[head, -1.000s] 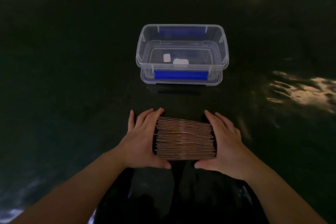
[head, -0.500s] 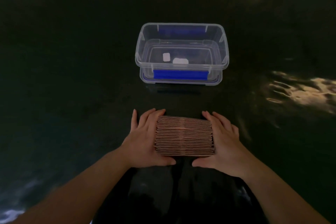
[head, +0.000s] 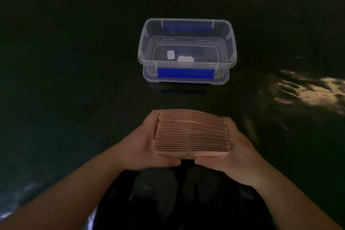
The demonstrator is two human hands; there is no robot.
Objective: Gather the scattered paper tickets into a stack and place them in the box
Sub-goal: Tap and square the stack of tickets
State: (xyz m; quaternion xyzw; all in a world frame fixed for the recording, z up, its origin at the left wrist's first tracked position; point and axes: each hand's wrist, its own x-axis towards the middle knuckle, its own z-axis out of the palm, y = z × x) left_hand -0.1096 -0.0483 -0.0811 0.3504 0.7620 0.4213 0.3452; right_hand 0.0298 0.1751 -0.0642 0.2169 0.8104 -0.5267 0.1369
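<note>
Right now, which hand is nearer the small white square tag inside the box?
Left. The left hand sits almost straight below the tag; the right hand grips the ticket stack further to the right.

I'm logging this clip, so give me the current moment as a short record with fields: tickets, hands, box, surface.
tickets: one gathered stack, held between both hands, not yet in the box
left hand: grips the stack's left side
right hand: grips the stack's right side
box: clear plastic, open, blue clips, beyond the stack; two small white bits inside
surface: dark, glossy
</note>
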